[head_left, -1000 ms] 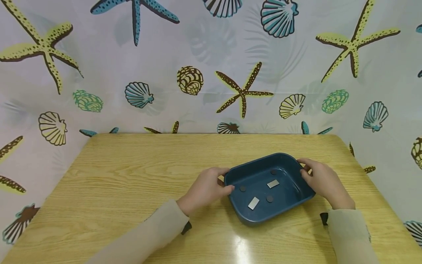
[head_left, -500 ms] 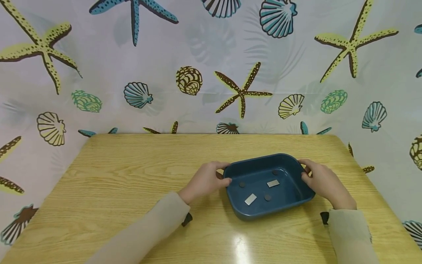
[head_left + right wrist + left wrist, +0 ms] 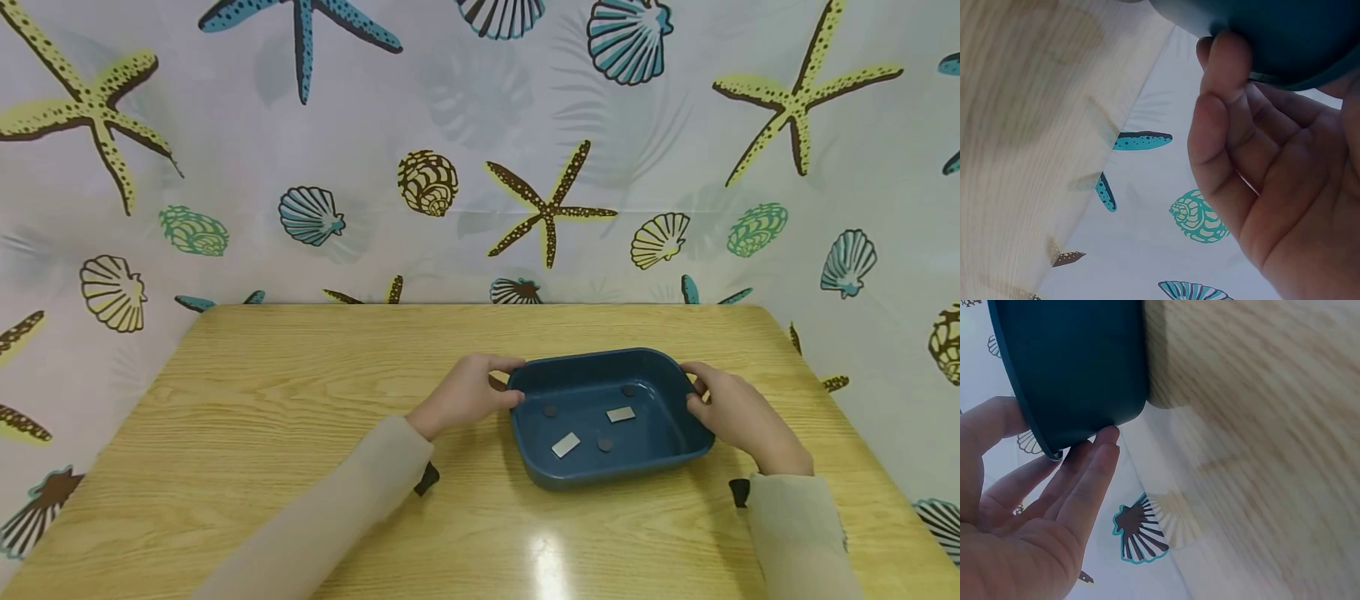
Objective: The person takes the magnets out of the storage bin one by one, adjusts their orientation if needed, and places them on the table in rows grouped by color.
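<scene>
A dark blue plastic basin [image 3: 622, 467], a rounded rectangle with low walls, stands between my hands on the right half of the table. Its left end is in the grip of my left hand [image 3: 468, 393], thumb over the rim and fingers along the far outside corner. My right hand [image 3: 742, 414] holds the opposite end by the rim. Inside lie two flat silver rectangles [image 3: 566, 445] and three small dark discs [image 3: 604, 446]. From the left wrist, the basin's outer wall [image 3: 1079, 369] shows with fingertips [image 3: 1107, 434] under its rim. The right wrist view has curled fingers [image 3: 1229, 69] against the wall.
The wood-grain table [image 3: 262, 433] extends to the left and in front of the basin. Behind it and at both sides hangs a white cloth [image 3: 360, 133] printed with shells and starfish. Dark straps [image 3: 427, 479] show at both sleeve cuffs.
The basin's left end has swung away from me, turning the basin straighter with the table's back edge. My left hand moved back with it; the right hand has barely moved.
</scene>
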### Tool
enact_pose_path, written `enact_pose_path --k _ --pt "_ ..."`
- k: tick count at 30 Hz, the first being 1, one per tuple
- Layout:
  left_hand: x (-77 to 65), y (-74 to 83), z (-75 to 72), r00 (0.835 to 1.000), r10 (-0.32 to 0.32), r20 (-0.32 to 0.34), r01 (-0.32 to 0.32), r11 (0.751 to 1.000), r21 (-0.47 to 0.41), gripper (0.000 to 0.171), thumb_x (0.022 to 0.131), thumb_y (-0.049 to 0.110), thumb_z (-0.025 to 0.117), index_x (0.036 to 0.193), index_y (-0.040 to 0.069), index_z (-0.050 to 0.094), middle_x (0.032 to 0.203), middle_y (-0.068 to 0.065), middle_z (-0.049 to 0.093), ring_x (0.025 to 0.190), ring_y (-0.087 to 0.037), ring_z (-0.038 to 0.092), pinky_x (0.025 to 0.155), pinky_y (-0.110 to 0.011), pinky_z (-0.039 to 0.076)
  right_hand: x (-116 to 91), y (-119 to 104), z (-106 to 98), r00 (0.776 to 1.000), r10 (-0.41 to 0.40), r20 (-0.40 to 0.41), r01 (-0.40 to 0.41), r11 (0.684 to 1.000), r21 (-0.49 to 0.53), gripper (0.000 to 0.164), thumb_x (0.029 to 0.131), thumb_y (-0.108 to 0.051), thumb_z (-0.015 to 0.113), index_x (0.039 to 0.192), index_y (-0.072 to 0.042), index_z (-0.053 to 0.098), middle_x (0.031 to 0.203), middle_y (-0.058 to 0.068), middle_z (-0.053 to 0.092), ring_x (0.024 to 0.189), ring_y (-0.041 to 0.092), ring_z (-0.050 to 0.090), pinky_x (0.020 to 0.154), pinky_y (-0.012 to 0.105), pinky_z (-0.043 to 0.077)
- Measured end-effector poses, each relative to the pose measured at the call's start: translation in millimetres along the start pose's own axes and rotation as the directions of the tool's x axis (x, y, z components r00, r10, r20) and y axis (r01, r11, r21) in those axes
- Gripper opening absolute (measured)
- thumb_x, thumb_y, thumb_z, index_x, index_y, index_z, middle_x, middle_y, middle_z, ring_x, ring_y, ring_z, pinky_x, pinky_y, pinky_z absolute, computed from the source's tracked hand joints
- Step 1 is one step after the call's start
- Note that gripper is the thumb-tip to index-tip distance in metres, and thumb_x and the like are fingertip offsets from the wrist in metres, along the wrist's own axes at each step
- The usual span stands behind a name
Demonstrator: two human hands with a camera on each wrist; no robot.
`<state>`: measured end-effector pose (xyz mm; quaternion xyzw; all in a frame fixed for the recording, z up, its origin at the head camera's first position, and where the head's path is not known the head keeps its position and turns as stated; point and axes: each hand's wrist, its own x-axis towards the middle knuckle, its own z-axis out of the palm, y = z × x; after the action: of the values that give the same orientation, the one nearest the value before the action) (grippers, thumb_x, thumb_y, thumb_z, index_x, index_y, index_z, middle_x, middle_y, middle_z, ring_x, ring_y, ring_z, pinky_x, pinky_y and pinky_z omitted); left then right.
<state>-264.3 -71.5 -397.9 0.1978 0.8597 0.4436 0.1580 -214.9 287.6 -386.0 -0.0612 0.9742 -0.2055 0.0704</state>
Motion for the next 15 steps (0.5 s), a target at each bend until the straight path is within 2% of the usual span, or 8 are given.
enact_pose_path --k 7,15 --pt "10.6 -3.4 -0.8 1.000 -0.007 0.000 0.007 1.000 0.007 0.051 0.097 0.015 0.072 0.147 0.013 0.059 0.148 -0.015 0.060 0.117 -0.029 0.071 0.087 -0.034 0.061 -1.0 1.5 -2.4 1.000 0.008 0.021 -0.008 1.000 0.021 0.052 0.102 -0.007 0.055 0.150 0.008 0.042 0.105 0.018 0.065 0.067 0.016 0.052 0.065 0.031 0.044" --pt "21.3 -5.0 -0.5 1.000 -0.020 0.001 0.020 1.000 0.010 0.050 0.099 0.016 0.069 0.148 0.016 0.058 0.145 -0.014 0.062 0.117 -0.029 0.071 0.082 -0.031 0.060 -2.5 2.1 -4.6 0.999 0.013 0.030 -0.013 1.000 0.024 0.053 0.102 -0.007 0.055 0.149 0.010 0.041 0.102 0.017 0.064 0.072 0.016 0.055 0.067 0.031 0.046"
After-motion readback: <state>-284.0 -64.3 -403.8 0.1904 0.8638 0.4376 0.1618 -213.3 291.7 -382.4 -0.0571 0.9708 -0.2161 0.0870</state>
